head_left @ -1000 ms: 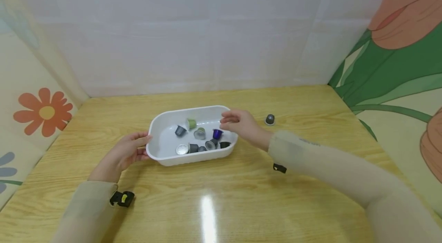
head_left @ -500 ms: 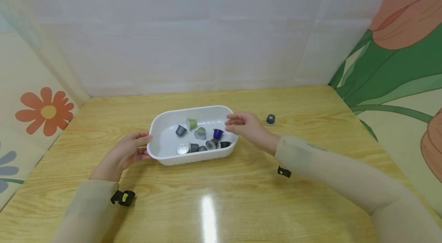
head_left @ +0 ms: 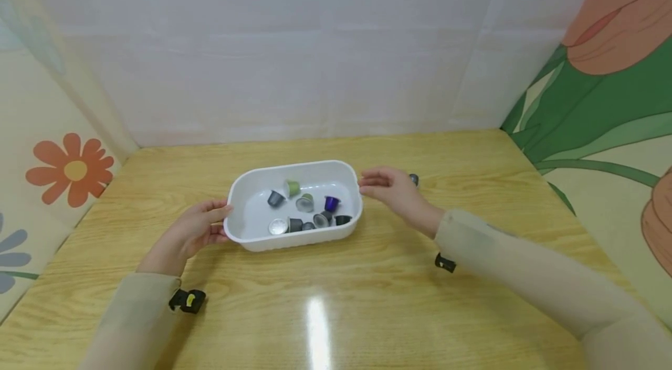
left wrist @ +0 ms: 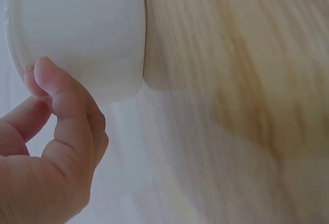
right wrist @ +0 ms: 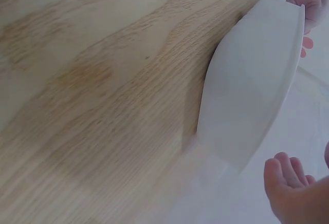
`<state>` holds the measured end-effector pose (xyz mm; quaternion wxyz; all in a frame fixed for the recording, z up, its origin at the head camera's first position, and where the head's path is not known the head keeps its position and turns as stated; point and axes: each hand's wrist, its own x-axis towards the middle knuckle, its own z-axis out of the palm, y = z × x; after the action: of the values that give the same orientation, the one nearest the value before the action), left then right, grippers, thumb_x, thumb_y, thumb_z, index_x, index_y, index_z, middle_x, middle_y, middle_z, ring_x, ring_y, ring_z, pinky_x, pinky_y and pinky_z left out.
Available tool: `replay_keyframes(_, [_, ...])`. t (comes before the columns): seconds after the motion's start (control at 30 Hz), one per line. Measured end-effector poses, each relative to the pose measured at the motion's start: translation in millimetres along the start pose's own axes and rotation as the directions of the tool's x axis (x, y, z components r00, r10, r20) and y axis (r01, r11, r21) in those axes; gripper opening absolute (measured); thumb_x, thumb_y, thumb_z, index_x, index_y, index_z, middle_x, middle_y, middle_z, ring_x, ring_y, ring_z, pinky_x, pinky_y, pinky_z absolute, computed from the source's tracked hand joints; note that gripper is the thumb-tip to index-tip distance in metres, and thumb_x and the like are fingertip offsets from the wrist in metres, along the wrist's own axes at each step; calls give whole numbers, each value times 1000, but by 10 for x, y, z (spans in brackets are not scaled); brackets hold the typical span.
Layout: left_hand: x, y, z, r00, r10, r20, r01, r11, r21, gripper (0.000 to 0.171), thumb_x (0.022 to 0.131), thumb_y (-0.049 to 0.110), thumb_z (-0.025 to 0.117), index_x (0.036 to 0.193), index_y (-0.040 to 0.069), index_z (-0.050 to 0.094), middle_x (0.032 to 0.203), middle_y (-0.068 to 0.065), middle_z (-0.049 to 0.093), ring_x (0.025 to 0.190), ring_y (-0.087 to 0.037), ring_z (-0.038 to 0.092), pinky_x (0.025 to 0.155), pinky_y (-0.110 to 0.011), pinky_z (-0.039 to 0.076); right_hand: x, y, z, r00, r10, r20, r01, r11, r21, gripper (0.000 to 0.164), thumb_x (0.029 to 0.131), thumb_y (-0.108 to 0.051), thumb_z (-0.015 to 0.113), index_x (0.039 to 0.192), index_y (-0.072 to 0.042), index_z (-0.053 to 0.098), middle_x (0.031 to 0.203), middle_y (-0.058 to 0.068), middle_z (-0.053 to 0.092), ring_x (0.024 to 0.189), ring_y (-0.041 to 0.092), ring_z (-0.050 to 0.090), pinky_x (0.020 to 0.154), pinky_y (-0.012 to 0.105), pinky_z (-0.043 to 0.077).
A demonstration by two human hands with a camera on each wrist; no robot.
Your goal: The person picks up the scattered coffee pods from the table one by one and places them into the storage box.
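Observation:
A white oblong plastic tub (head_left: 247,221) stands on the table with several coffee capsules lying in it. Its left rim is pinched between the thumb and fingers of my left hand (head_left: 191,231); the left wrist view shows these fingers (left wrist: 72,106) at the rim. My right hand (head_left: 397,192) hovers just off the tub's right end, fingers loosely bent and holding nothing. In the right wrist view, a gap shows between that hand (right wrist: 295,188) and the tub. Among the capsules are a purple one (head_left: 332,203), a green one (head_left: 293,188) and a grey one (head_left: 275,199).
Another dark capsule (head_left: 414,179) sits on the wooden table (head_left: 252,311) behind my right hand, mostly hidden by it. White cloth (head_left: 315,66) hangs behind the table, and flower-printed panels (head_left: 609,142) flank it.
My right hand has moved right, from over the tub's right rim to just outside it, and now partly covers the loose dark capsule. The left hand and tub stay nearly still.

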<state>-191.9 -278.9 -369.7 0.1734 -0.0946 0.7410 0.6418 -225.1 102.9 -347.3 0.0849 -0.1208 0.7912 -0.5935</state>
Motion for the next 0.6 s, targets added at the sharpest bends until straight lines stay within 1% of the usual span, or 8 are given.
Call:
replay_keyframes(0.17, [5,-12,-4,1000,9,-7,-9,1000,4,37,104,19,47,130,-4,36,89,-1,56,68,-11,60,64,-24,56,-32,36,-56,999,-33,-23,33,999,22,40,91,-4,67,127,8,55,122,24,61,113,31,60,96,34,49])
replay_keyframes(0.3, [20,-12,-1,1000,11,-12,-11,1000,11,39,103,21,48,131,-4,36,89,-1,57,68,-11,60,63,-24,56,-65,90,-131,997,-54,-50,56,998,37,40,92,-1,65,128,11,53,122,27,60,113,33,60,96,35,49])
replay_keyframes(0.6, [13,-26,-1,1000,14,-12,-14,1000,3,39,103,19,48,131,-5,35,87,-1,57,67,-11,60,63,-24,57,-121,165,-301,997,-16,-69,17,1000,11,42,93,-5,65,132,8,51,125,23,59,114,33,59,98,35,48])
